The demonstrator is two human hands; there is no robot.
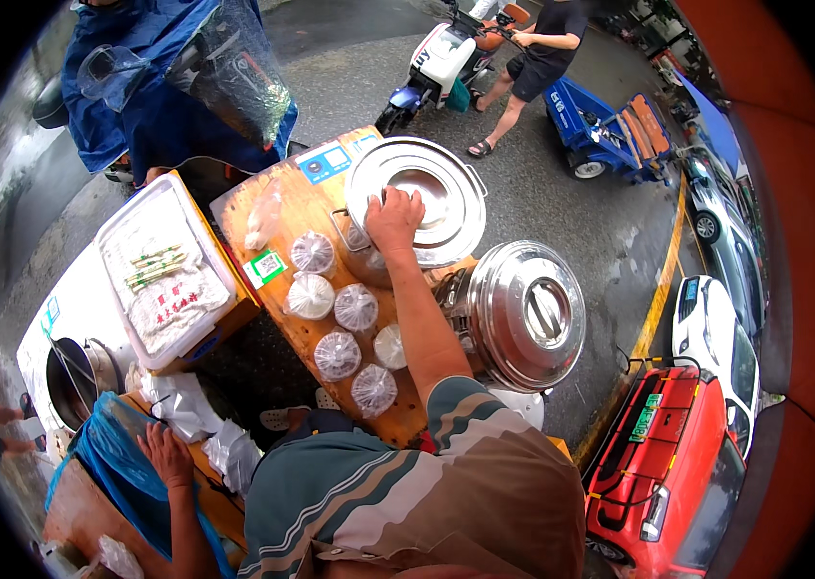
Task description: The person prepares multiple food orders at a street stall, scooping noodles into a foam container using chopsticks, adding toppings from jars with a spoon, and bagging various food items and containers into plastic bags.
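My right hand (394, 219) is on the round stainless steel lid (451, 231) of a large pot, its fingers at the sunken centre; whether they grip anything is hidden. Bagged round cups or bowls (355, 307), several of them, stand near my right forearm on the wooden tabletop (277, 289). To the right is a second steel pot with a domed lid (523, 318). Lower left, my left hand (165, 452) lies with spread fingers at the edge of a blue plastic bag (107, 452), near crumpled white plastic bags (183, 409).
A white tub (223, 300) carries a cloth and several wrapped sticks. Left of it sits a deep metal pot (100, 365). Beyond the table are a blue-covered vehicle (132, 130), a scooter (444, 51) beside a person (548, 51), and a blue cart (574, 108). Cars (668, 434) line the right.
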